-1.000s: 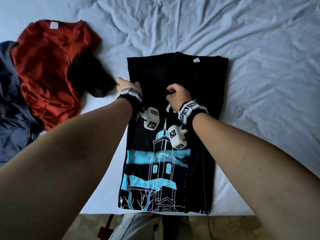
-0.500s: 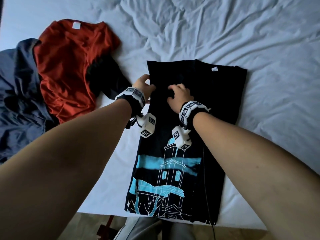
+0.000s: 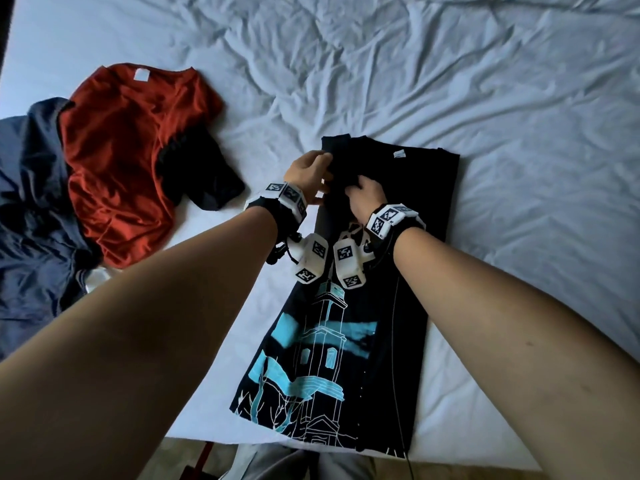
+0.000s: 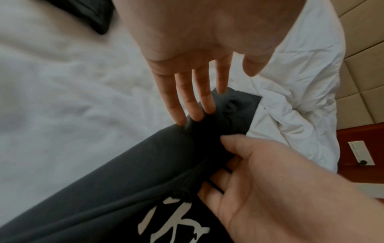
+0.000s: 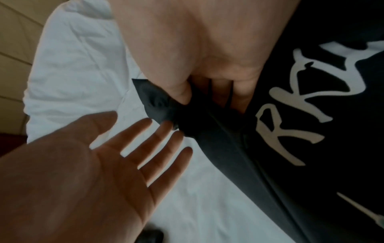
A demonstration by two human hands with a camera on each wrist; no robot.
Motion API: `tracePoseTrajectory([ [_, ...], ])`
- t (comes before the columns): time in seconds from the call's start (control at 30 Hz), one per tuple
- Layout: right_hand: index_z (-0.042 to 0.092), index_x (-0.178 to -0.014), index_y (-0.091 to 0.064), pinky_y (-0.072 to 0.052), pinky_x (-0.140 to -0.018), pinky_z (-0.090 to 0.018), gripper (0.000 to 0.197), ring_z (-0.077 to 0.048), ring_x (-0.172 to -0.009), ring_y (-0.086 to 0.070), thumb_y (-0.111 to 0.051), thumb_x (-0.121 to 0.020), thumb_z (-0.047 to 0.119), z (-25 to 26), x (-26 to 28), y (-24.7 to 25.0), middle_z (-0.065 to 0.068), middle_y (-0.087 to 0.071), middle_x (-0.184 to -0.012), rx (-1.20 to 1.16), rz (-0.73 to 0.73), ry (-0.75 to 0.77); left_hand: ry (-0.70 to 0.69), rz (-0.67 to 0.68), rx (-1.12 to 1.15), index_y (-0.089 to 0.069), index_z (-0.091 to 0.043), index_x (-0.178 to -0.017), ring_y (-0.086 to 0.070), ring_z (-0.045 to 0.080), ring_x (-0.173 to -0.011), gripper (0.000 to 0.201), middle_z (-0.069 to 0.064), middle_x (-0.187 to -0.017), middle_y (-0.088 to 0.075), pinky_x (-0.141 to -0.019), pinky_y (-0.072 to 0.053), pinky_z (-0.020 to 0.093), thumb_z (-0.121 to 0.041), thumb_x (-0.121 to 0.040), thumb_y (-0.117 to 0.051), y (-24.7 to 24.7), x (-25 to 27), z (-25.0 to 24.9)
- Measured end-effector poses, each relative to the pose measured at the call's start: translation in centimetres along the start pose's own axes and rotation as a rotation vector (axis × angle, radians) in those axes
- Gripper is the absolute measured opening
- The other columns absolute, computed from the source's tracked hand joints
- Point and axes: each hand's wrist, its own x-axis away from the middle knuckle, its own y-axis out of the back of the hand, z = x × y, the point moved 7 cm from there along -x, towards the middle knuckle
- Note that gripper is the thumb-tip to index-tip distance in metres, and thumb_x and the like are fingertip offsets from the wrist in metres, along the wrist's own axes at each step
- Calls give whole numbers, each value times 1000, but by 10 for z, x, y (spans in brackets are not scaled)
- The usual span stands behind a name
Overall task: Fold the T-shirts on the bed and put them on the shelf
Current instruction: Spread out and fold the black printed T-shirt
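Gripping black T-shirt (image 3: 408, 271) edge, right hand (image 3: 367, 197)

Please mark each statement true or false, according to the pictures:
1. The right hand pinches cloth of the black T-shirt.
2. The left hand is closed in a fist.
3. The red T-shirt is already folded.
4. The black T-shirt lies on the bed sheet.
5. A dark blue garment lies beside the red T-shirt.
1. True: the right hand pinches the black T-shirt near its left sleeve.
2. False: the left hand has straight, spread fingers that touch the cloth.
3. False: the red T-shirt lies crumpled and unfolded.
4. True: it lies on the white bed sheet.
5. True: the dark blue garment is on its left.
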Motion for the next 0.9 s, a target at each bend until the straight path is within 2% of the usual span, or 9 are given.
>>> tracePoseTrajectory([
  [0.17, -7, -117, -58, -41, -97, -38, 33, -38, -117, -54, -39, -96, 10, -33, -15, 32, -24, -58, -126, 36, -123, -162, 48, -73, -31, -56, -18, -97, -57, 24, -64, 11, 5, -76, -60, -65, -51, 31, -21, -95, -45, -6, -9, 13],
  [0.3, -4, -132, -49, -43, -99, -35, 41, -35, -124, -51, -31, -101, 14, -50, -21, 43, -22, -52, -135, 109, -27, -227, 78, -72, -130, -56, -15, -101, -56, 19, -60, 14, 3, -75, -61, -67, -49, 30, -18, -95, -43, -10, -14, 30],
  [0.4, -3, -132, -50, -44, -100, -37, 41, -36, -124, -51, -32, -101, 16, -54, -24, 46, -22, -53, -134, 143, -11, -224, 85, -63, -167, -56, -12, -99, -54, 18, -60, 15, 6, -78, -61, -61, -45, 27, -16, -94, -43, -14, -12, 38],
  [0.47, -2, -130, -52, -46, -101, -42, 41, -37, -120, -54, -35, -99, 19, -53, -23, 46, -22, -55, -130, 151, 3, -203, 90, -65, -179, -56, -12, -98, -53, 20, -61, 14, 8, -80, -59, -59, -43, 26, -15, -94, -42, -16, -9, 43],
  [0.6, 2, -118, -59, -52, -92, -48, 39, -39, -107, -61, -41, -94, 25, -60, -21, 46, -21, -63, -117, 159, 6, -195, 102, -69, -218, -56, -11, -96, -55, 20, -64, 13, 8, -82, -62, -61, -45, 28, -14, -93, -44, -14, 2, 54],
  [0.7, 5, -94, -59, -50, -77, -36, 26, -34, -85, -64, -41, -92, 23, -63, -8, 52, -18, -65, -92, 212, -47, -209, 121, -81, -255, -58, -12, -94, -57, 22, -68, 11, 9, -86, -64, -61, -47, 29, -16, -93, -48, -10, 15, 70],
  [0.77, 7, -82, -52, -43, -68, -33, 20, -30, -73, -56, -42, -92, 21, -65, 8, 52, -14, -56, -75, 233, -34, -206, 138, -92, -287, -59, -13, -91, -58, 24, -71, 9, 10, -87, -64, -60, -46, 29, -16, -92, -50, -6, 25, 83],
  [0.83, 8, -70, -44, -39, -61, -32, 24, -29, -65, -51, -42, -91, 17, -69, 22, 49, -8, -49, -64, 237, -4, -189, 149, -98, -319, -58, -15, -89, -58, 23, -70, 6, 10, -87, -64, -59, -46, 28, -14, -91, -53, -4, 36, 97],
  [0.9, 10, -61, -42, -37, -53, -29, 28, -27, -57, -51, -42, -89, 15, -76, 35, 42, -6, -49, -59, 255, 39, -162, 161, -104, -355, -58, -17, -86, -57, 21, -69, 7, 9, -87, -65, -57, -45, 27, -13, -91, -55, 1, 49, 115],
])
